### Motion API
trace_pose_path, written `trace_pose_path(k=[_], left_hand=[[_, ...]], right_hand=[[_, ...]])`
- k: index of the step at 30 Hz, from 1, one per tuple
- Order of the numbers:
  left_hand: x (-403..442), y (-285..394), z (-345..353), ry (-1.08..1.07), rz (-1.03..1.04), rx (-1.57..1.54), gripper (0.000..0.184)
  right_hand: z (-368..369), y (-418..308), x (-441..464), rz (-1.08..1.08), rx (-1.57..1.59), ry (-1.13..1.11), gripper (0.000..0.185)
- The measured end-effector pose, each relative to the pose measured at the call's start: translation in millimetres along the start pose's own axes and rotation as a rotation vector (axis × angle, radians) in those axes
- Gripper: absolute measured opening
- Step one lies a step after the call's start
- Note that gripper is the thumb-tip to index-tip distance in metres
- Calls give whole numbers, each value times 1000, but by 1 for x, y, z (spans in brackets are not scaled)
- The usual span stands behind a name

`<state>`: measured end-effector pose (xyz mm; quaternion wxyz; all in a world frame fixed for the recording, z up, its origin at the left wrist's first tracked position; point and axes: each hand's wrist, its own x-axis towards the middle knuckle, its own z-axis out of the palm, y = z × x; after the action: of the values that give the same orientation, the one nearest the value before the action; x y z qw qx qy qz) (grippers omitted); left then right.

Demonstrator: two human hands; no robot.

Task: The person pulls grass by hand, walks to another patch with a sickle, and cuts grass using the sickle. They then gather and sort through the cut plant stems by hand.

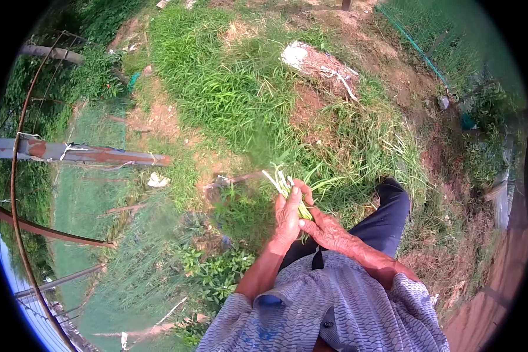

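Note:
A small bundle of pale green stems (284, 185) is held in front of my body, its whitish ends pointing up and to the left. My left hand (288, 214) is closed round the bundle from the left side. From the right, my right hand (325, 227) is closed on the same stems, its thumb near their lower part. The two hands are close together. Parts of the stems are hidden behind the fingers and palms.
Tall green grass (217, 88) grows ahead. Cut grass (369, 141) lies at the right near my leg. A white sack (320, 61) is farther off. A rusty metal pole (94, 154) and green netting (79, 223) stand at the left. A leafy bush (217, 273) is beside my left arm.

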<state>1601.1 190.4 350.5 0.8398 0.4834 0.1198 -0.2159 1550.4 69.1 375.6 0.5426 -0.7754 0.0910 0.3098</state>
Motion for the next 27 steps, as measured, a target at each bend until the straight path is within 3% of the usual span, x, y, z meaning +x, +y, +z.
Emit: trace_pose_path(k=[3, 4, 5, 7, 9, 12, 14, 16, 17, 18, 20, 21, 23, 24, 26, 27], left_hand=[[-2, 4, -13, -175, 34, 16, 35], [-5, 12, -11, -193, -7, -7, 36], [-5, 13, -12, -218, 32, 17, 35], [-4, 13, -17, -250, 91, 32, 35], [-3, 15, -23, -285, -17, -77, 35], [0, 17, -35, -139, -66, -265, 30], [12, 31, -49, -38, 10, -500, 18], [32, 48, -76, 35, 178, -680, 14], [38, 62, -88, 119, 180, -696, 11], [41, 70, -106, 51, 161, -781, 15], [40, 86, -121, -81, 84, -792, 22], [38, 91, -124, -74, 84, -783, 22], [33, 101, -125, -346, -49, -718, 22], [31, 104, -124, -356, -49, -708, 22], [20, 107, -121, -433, -215, -471, 24], [11, 108, -113, -350, -251, -260, 25]], right_hand=[[5, 4, -1, -104, 217, -2, 45], [2, 0, 0, -40, 201, -32, 43], [15, 9, 6, -185, 295, 84, 42], [14, 3, 12, -163, 228, 107, 41], [14, -3, 16, -178, 167, 120, 40], [16, -11, 17, -169, 116, 66, 35], [9, -11, 17, 38, 42, -140, 31], [5, 12, 15, -112, -331, -27, 27], [0, 26, 14, -128, -357, 6, 26], [-6, 38, 11, -147, -382, 37, 26], [-23, 50, 5, -133, -345, 78, 25], [-31, 46, 3, -23, -367, 69, 25], [-40, 58, 6, 31, -278, 131, 25], [-45, 56, 8, 99, -231, 130, 28], [-48, 39, 14, 20, -149, 221, 37], [-48, 28, 17, -57, -73, 301, 49]])
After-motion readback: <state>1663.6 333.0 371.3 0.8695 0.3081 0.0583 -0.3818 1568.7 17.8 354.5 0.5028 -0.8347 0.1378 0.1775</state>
